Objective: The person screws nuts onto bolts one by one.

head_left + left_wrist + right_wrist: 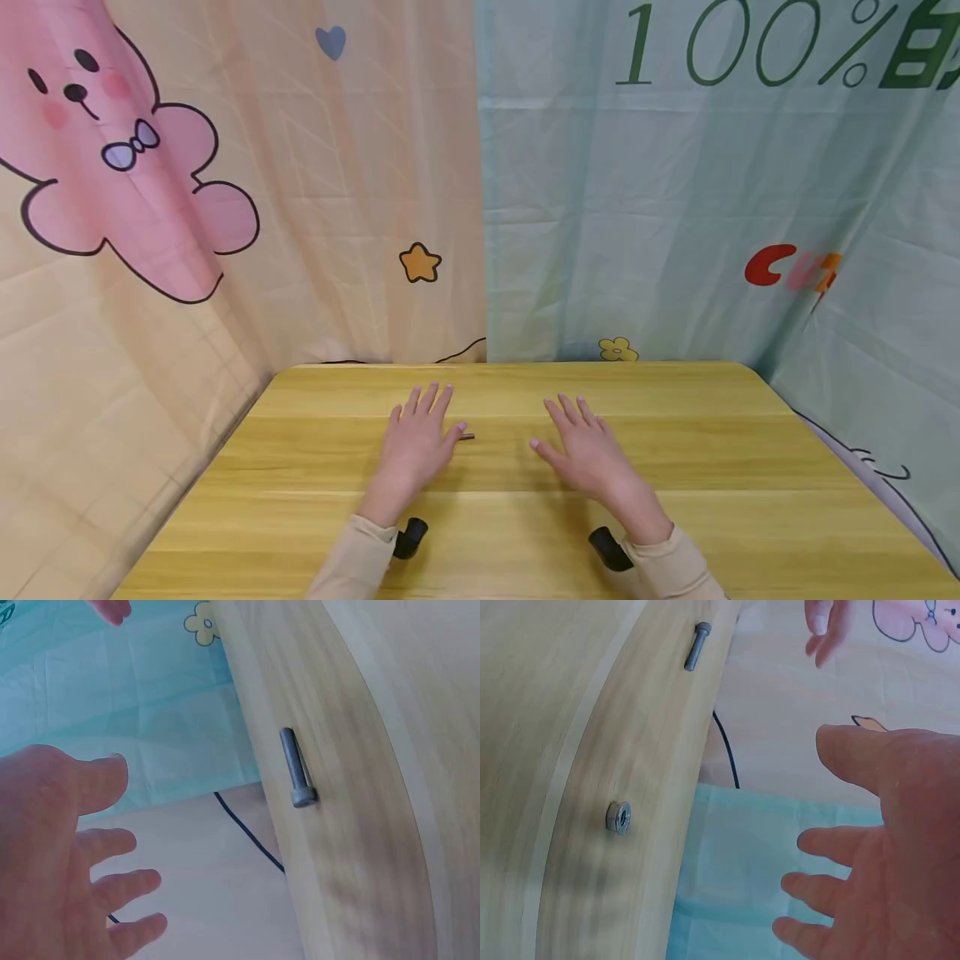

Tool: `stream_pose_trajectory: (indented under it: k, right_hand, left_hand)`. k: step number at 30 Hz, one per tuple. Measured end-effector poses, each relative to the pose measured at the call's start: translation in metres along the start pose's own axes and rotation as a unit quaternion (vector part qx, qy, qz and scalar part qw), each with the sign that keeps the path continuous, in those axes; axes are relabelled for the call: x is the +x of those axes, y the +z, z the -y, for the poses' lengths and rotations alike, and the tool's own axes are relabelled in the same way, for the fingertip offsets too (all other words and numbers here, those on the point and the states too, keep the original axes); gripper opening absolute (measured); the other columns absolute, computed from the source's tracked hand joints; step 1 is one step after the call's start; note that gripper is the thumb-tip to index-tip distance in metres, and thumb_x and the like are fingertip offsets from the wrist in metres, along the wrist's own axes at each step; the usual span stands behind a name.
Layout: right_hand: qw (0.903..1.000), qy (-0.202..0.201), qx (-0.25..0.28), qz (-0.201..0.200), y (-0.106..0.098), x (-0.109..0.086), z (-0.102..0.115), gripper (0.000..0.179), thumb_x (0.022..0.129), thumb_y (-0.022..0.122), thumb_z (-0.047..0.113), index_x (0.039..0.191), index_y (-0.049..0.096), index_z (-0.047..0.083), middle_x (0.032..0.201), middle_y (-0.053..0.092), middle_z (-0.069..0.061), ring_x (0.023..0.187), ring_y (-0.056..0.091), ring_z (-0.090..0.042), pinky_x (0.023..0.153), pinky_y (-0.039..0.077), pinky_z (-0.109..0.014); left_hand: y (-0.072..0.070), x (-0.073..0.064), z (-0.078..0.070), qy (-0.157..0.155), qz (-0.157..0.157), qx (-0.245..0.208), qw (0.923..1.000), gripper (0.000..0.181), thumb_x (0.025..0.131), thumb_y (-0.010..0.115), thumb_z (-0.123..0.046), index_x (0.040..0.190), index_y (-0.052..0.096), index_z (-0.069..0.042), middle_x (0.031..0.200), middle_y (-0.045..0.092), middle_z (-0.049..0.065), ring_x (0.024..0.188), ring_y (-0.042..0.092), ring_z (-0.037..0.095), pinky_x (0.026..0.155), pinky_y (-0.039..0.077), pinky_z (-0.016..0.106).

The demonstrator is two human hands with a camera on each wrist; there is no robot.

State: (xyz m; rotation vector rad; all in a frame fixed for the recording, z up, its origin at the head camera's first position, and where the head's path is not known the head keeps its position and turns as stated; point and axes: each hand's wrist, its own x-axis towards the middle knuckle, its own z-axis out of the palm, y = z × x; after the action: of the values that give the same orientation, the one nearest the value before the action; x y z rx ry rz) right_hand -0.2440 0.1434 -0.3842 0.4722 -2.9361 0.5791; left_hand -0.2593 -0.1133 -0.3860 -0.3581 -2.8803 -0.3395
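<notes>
Beige printed fabric (352,183) is hanging across the left and far left of the scene, and pale blue-green fabric (555,200) is covering the far right and the right side, meeting the beige at a vertical edge. A light wooden table (495,550) is spreading out below, its far edge running just in front of both. A pink bear print (142,167) is showing on the beige fabric at the upper left. 2 beige sleeves (356,560) are reaching in from the near side. The left hand (414,442) is hovering over the table left of the middle, and the right hand (594,462) is hovering to the right, well apart from it; both are holding nothing, their fingers extending straight and spreading. 2 black wrist devices (411,538) are sitting at the inner sides of the cuffs. A grey socket-head bolt (298,774) is lying on its side on the table, its head pointing left; in the head view the left thumb is partly covering it. A short flanged metal nut (619,817) is resting on the wood to the bolt's right, well apart from it.
</notes>
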Motion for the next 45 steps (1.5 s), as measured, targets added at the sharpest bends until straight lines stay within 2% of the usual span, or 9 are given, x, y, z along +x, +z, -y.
stream_pose_trajectory:
  k: [5,9,12,16,21,26,35,40,45]
  right_hand:
    - [0.9994,-0.021,0.01,-0.024,-0.002,0.003,-0.006,0.066,0.098,0.059,0.039,0.149,0.039,0.003,0.154,0.033,-0.022,0.141,0.026,-0.046,0.109,0.024,-0.062]
    - [0.9986,-0.031,0.035,-0.027,-0.002,0.005,-0.011,0.06,0.098,0.062,0.034,0.147,0.044,0.005,0.152,0.036,-0.021,0.138,0.032,-0.044,0.107,0.028,-0.06]
    - [0.9974,-0.033,0.057,-0.029,-0.001,0.007,-0.014,0.055,0.097,0.064,0.03,0.144,0.048,0.005,0.149,0.041,-0.02,0.136,0.036,-0.043,0.106,0.031,-0.058]
    - [0.9958,-0.031,0.083,-0.024,0.0,0.007,-0.02,0.049,0.096,0.065,0.026,0.139,0.053,0.005,0.142,0.05,-0.018,0.133,0.041,-0.039,0.105,0.034,-0.055]
    - [0.9941,-0.03,0.104,-0.009,0.003,0.008,-0.027,0.044,0.095,0.067,0.02,0.135,0.058,0.004,0.135,0.057,-0.014,0.127,0.05,-0.036,0.103,0.038,-0.052]
    - [0.9932,-0.024,0.114,0.003,0.006,0.009,-0.033,0.039,0.092,0.069,0.013,0.13,0.062,0.003,0.129,0.062,-0.012,0.115,0.058,-0.035,0.094,0.046,-0.051]
    - [0.9914,-0.012,0.128,0.022,0.013,0.012,-0.039,0.035,0.089,0.073,0.01,0.123,0.066,0.003,0.116,0.067,-0.01,0.104,0.061,-0.03,0.089,0.048,-0.047]
    - [0.9906,-0.026,0.13,0.031,0.016,0.013,-0.042,0.03,0.089,0.072,0.009,0.117,0.068,0.002,0.111,0.067,-0.009,0.096,0.062,-0.026,0.085,0.049,-0.043]
    - [0.989,-0.026,0.138,0.045,0.018,0.014,-0.043,0.027,0.088,0.072,0.007,0.114,0.069,0.002,0.106,0.068,-0.008,0.091,0.062,-0.022,0.08,0.05,-0.039]
  left_hand:
    - [0.001,0.006,0.012,0.014,-0.026,-0.001,0.9996,0.062,0.101,0.051,-0.044,0.152,0.037,-0.012,0.154,0.036,0.013,0.143,0.027,0.038,0.109,0.026,0.058]
    - [0.005,0.01,0.022,0.026,-0.043,-0.01,0.9987,0.06,0.099,0.058,-0.039,0.148,0.043,-0.009,0.15,0.042,0.014,0.139,0.033,0.038,0.108,0.029,0.057]
    - [0.008,0.012,0.028,0.036,-0.052,-0.031,0.9975,0.057,0.096,0.064,-0.035,0.144,0.049,-0.008,0.145,0.049,0.015,0.136,0.039,0.038,0.106,0.032,0.057]
    - [0.011,0.015,0.034,0.044,-0.057,-0.084,0.9939,0.049,0.092,0.071,-0.027,0.135,0.058,-0.005,0.136,0.056,0.015,0.129,0.047,0.037,0.102,0.037,0.056]
    - [0.015,0.017,0.04,0.035,-0.029,-0.16,0.986,0.045,0.09,0.074,-0.018,0.13,0.06,-0.004,0.133,0.058,0.014,0.125,0.05,0.035,0.102,0.039,0.051]
    - [0.019,0.02,0.044,0.036,0.002,-0.206,0.9778,0.043,0.088,0.076,-0.012,0.127,0.061,-0.002,0.13,0.059,0.015,0.123,0.052,0.035,0.102,0.04,0.05]
    - [0.031,0.03,0.052,0.02,0.036,-0.24,0.9699,0.03,0.086,0.077,-0.009,0.114,0.068,-0.003,0.112,0.066,0.011,0.105,0.059,0.032,0.09,0.047,0.048]
    - [0.037,0.035,0.055,0.03,0.044,-0.243,0.9685,0.023,0.083,0.078,-0.006,0.105,0.07,-0.003,0.102,0.067,0.006,0.094,0.061,0.025,0.083,0.05,0.042]
    - [0.04,0.041,0.057,0.027,0.055,-0.254,0.9653,0.018,0.081,0.08,-0.004,0.097,0.071,-0.004,0.093,0.067,0.005,0.081,0.061,0.017,0.075,0.049,0.036]
